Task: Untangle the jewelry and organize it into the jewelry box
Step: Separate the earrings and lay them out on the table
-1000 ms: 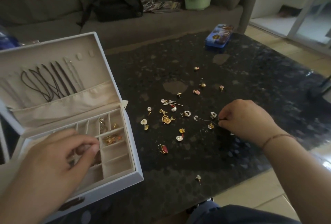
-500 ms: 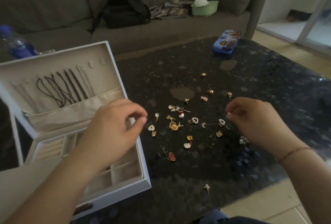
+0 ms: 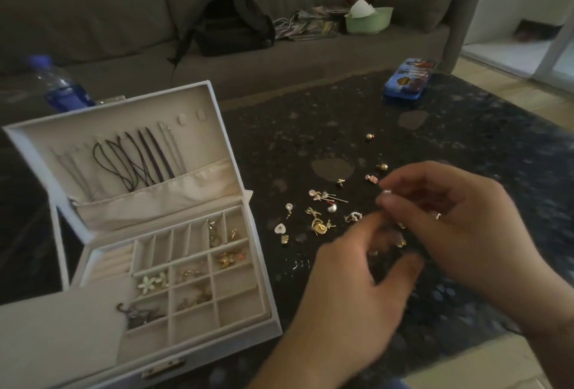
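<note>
both hands meet above the bench's [image 3: 466,146] speckled dark stone, toward its near edge. the right hand [image 3: 466,230] pinches a small pearly earring [image 3: 386,193] between curled fingers; the blurred left hand [image 3: 351,292] has fingers loosely apart, whether touching it i cannot tell. gold and pearl pieces [image 3: 320,221] lie scattered mid-bench. the white jewelry box [image 3: 149,233], lid up, sits at the left edge.
</note>
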`<move>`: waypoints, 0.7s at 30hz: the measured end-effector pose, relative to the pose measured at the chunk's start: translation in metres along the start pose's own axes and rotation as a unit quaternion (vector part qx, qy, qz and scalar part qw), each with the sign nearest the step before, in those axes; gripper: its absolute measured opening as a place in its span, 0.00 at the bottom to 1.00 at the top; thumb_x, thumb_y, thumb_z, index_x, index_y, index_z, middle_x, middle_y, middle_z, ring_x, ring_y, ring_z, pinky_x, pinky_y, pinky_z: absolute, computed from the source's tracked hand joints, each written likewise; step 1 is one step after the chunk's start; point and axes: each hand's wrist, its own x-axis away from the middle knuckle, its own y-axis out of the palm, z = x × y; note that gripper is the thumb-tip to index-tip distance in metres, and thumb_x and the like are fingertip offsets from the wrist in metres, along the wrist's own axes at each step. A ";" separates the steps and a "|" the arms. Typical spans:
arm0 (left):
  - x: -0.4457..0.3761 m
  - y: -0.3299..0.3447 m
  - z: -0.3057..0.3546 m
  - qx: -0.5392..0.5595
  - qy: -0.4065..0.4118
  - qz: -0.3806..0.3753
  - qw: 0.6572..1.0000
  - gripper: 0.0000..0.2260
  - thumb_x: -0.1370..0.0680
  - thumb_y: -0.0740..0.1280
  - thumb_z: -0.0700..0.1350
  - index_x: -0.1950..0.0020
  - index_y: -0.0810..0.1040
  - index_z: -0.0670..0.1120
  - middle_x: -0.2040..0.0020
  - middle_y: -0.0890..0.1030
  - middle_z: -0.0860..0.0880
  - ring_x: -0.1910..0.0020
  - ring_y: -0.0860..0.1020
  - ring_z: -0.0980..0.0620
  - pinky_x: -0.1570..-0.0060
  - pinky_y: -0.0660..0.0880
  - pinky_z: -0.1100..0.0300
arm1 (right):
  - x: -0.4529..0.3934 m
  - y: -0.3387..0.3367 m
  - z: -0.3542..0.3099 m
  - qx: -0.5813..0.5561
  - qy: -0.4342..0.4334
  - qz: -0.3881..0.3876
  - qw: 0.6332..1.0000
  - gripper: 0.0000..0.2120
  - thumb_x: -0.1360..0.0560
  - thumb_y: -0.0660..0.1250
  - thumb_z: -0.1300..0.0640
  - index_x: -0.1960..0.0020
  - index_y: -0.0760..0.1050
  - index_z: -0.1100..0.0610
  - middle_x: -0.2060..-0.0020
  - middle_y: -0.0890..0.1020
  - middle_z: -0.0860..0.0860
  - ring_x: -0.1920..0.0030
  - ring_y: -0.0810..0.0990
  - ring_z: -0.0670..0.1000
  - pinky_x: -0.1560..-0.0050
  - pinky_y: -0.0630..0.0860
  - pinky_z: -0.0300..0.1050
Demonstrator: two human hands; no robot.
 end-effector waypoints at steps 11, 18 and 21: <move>0.041 -0.022 -0.020 0.062 0.068 0.152 0.984 0.08 0.27 0.67 0.55 0.56 0.85 0.54 0.46 0.81 0.58 0.42 0.79 0.55 0.46 0.76 0.63 | 0.003 0.007 -0.013 -0.205 0.082 -0.086 0.971 0.11 0.37 0.73 0.50 0.54 0.82 0.48 0.63 0.85 0.55 0.66 0.83 0.50 0.63 0.77 0.36; 0.056 -0.079 -0.012 0.234 0.040 0.186 0.954 0.07 0.29 0.69 0.49 0.59 0.86 0.51 0.56 0.86 0.46 0.53 0.84 0.48 0.48 0.78 0.54 | 0.021 0.043 -0.023 -0.232 0.076 -0.230 0.942 0.18 0.35 0.73 0.36 0.50 0.80 0.44 0.62 0.85 0.52 0.65 0.81 0.46 0.66 0.73 0.33; 0.057 -0.111 -0.018 0.164 -0.035 0.242 0.956 0.03 0.30 0.74 0.46 0.58 0.87 0.52 0.57 0.86 0.47 0.54 0.84 0.49 0.46 0.78 0.47 | 0.019 0.044 -0.021 -0.189 0.076 -0.201 0.958 0.30 0.41 0.68 0.24 0.48 0.79 0.41 0.61 0.86 0.50 0.65 0.81 0.47 0.64 0.77 0.40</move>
